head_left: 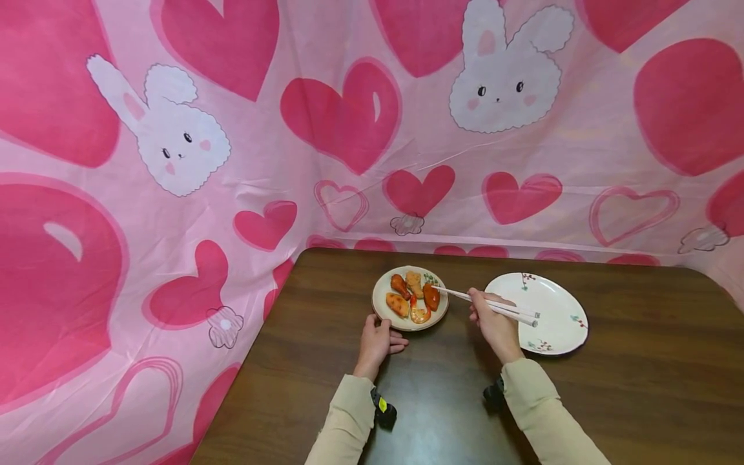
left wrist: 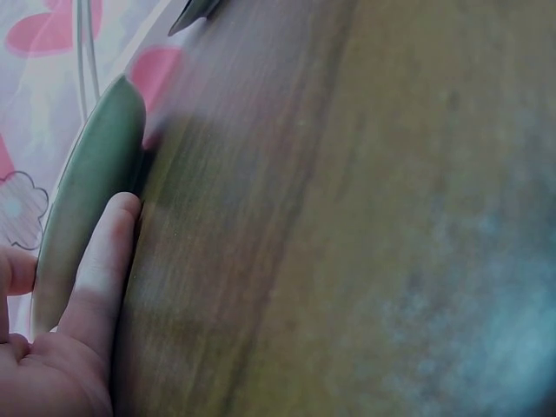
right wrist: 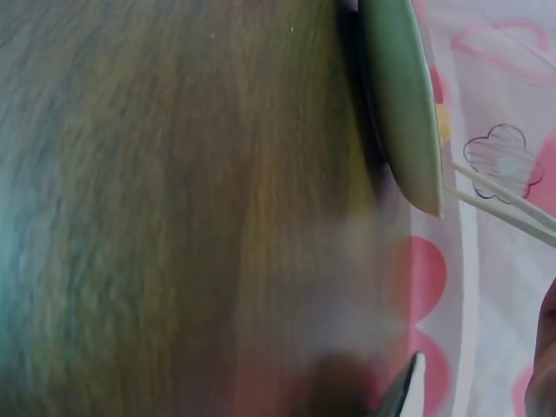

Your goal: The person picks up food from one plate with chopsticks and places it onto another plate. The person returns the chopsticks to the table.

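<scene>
On a small round plate (head_left: 382,320) lie a chicken drumstick (head_left: 399,285), a breaded piece (head_left: 414,283), a glazed brown piece (head_left: 431,298), a shrimp (head_left: 420,314) and a browned flat piece (head_left: 398,305). My left hand (head_left: 376,341) holds the plate's near edge; the left wrist view has one finger (left wrist: 102,261) along its underside. White chopsticks (head_left: 511,309) are gripped in my right hand (head_left: 494,323). Their tips reach over the plate's right rim to the glazed piece; whether they grasp it cannot be told. The right wrist view shows the chopsticks (right wrist: 508,207) crossing the rim.
A larger oval white plate (head_left: 558,316) with painted berry sprigs stands to the right, partly behind my right hand. The dark wooden table (head_left: 442,387) meets a pink cloth (head_left: 349,213) with hearts and rabbits at its back and left.
</scene>
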